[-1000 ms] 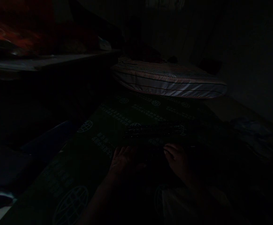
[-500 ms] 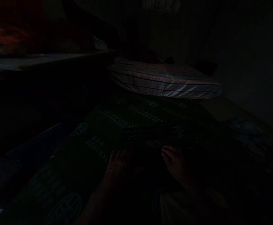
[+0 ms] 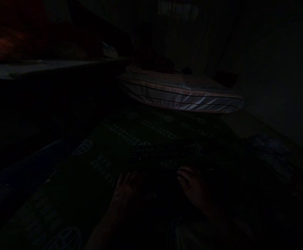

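Observation:
The scene is very dark. My left hand (image 3: pixel 128 189) lies flat with its fingers stretched forward on something dark over a green printed sheet (image 3: pixel 107 142). To its right is my right hand (image 3: pixel 193 185), with fingers curled in and thumb close to them. What it pinches, if anything, is lost in the dark. Between and beyond the hands spreads a dark piece with small shiny specks (image 3: pixel 164 149), which looks like cloth. Its kind and its edges cannot be made out.
A striped, padded mattress (image 3: pixel 182 95) lies across the far end of the green sheet. At the left stands a raised ledge (image 3: pixel 60 64) with reddish things on it. Crumpled pale plastic or cloth (image 3: pixel 268 149) lies at the right, near a wall (image 3: pixel 279 69).
The view has shifted slightly, so the mattress and both hands sit a little lower and further left. Both hands keep about the same pose on the dark piece.

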Available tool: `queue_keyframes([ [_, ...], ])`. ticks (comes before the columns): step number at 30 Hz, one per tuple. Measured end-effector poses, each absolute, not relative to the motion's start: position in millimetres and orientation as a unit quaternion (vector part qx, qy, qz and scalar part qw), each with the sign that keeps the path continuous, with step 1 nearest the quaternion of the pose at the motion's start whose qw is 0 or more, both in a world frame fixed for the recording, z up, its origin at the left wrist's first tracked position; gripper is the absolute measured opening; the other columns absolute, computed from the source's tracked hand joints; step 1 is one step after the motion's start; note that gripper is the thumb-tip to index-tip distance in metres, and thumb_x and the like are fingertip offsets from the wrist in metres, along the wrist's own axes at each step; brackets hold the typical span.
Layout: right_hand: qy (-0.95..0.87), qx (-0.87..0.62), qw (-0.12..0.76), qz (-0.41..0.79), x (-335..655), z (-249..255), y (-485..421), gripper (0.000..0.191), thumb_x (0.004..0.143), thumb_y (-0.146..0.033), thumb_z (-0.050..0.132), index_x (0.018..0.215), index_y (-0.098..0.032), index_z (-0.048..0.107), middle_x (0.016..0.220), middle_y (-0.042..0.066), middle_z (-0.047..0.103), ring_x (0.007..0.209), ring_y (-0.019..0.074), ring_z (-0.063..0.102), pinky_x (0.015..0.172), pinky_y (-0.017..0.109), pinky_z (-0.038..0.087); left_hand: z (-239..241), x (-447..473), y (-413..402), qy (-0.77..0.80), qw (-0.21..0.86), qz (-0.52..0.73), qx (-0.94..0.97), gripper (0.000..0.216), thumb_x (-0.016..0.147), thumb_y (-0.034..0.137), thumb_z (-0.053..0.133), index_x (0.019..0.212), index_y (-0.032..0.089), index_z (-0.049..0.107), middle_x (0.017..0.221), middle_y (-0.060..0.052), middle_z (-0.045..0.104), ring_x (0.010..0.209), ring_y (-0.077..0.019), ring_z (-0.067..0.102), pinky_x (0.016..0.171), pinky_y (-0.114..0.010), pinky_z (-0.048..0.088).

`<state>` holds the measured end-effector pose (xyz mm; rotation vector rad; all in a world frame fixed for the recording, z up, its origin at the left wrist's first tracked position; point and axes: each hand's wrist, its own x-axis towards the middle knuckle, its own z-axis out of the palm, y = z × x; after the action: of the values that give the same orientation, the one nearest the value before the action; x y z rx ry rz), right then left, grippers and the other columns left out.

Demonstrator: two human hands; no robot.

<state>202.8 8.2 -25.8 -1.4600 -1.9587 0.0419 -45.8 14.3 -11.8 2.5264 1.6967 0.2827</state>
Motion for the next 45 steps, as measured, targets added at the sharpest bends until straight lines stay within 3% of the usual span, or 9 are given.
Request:
queue_keyframes([
  [8, -0.788, -0.55, 0.258, 0.1, 209, -3, 30, 0.021, 0.085, -0.021, 0.051, 0.076, -0.026, 0.069, 0.079, 0.001, 0.069, 0.07, 0.0148, 0.064, 0.065, 0.026, 0.051, -4, -47, 12, 0.547, 0.072, 0.076, 0.831, 0.061, 0.08, 0.06, 0.05, 0.128, 0.022, 0.052, 0.126, -0.011, 0.058, 0.114, -0.0326, 0.051, 0.1, -0.053, 0.03],
  [13, -0.785, -0.553, 0.271, 0.062, 223, 5, 82, 0.02, 0.084, -0.02, 0.052, 0.076, -0.025, 0.07, 0.082, 0.002, 0.068, 0.072, 0.0148, 0.063, 0.065, 0.026, 0.049, -6, -49, 12, 0.539, 0.086, 0.082, 0.834, 0.062, 0.08, 0.063, 0.049, 0.129, 0.023, 0.052, 0.128, -0.011, 0.056, 0.116, -0.0335, 0.05, 0.101, -0.056, 0.028],
  [18, -0.805, -0.572, 0.157, 0.008, 226, 16, 141, 0.017, 0.084, -0.02, 0.055, 0.082, -0.024, 0.071, 0.085, 0.003, 0.067, 0.074, 0.0141, 0.063, 0.065, 0.024, 0.046, -12, -49, 12, 0.536, 0.053, 0.092, 0.837, 0.067, 0.078, 0.065, 0.051, 0.131, 0.023, 0.05, 0.126, -0.013, 0.058, 0.114, -0.0342, 0.051, 0.1, -0.056, 0.031],
  [23, -0.818, -0.564, 0.112, -0.001, 225, 13, 178, 0.014, 0.079, -0.016, 0.06, 0.08, -0.024, 0.071, 0.081, 0.002, 0.066, 0.073, 0.0144, 0.061, 0.062, 0.024, 0.042, -8, -45, 8, 0.547, 0.023, 0.096, 0.831, 0.066, 0.077, 0.063, 0.056, 0.129, 0.023, 0.052, 0.123, -0.011, 0.06, 0.111, -0.0324, 0.053, 0.099, -0.055, 0.032],
  [29, -0.834, -0.547, 0.073, 0.018, 226, 6, 195, 0.016, 0.078, -0.016, 0.063, 0.087, -0.025, 0.072, 0.089, 0.002, 0.069, 0.082, 0.0165, 0.063, 0.07, 0.026, 0.044, -8, -44, 6, 0.547, 0.031, 0.092, 0.832, 0.067, 0.075, 0.059, 0.062, 0.129, 0.022, 0.05, 0.123, -0.011, 0.059, 0.11, -0.0317, 0.053, 0.099, -0.055, 0.032],
  [36, -0.834, -0.548, 0.042, 0.046, 226, 0, 206, 0.019, 0.079, -0.017, 0.062, 0.095, -0.023, 0.072, 0.098, 0.005, 0.07, 0.09, 0.0183, 0.064, 0.075, 0.027, 0.046, -10, -47, 6, 0.534, 0.02, 0.118, 0.837, 0.061, 0.08, 0.063, 0.052, 0.126, 0.023, 0.054, 0.12, -0.01, 0.061, 0.108, -0.0297, 0.054, 0.1, -0.051, 0.031],
  [45, -0.831, -0.551, 0.001, 0.075, 226, -1, 213, 0.022, 0.08, -0.021, 0.061, 0.101, -0.021, 0.07, 0.106, 0.005, 0.068, 0.098, 0.0178, 0.062, 0.082, 0.025, 0.044, -18, -47, 6, 0.528, -0.017, 0.123, 0.84, 0.065, 0.077, 0.063, 0.056, 0.126, 0.021, 0.052, 0.121, -0.011, 0.06, 0.106, -0.0302, 0.055, 0.098, -0.052, 0.032],
])
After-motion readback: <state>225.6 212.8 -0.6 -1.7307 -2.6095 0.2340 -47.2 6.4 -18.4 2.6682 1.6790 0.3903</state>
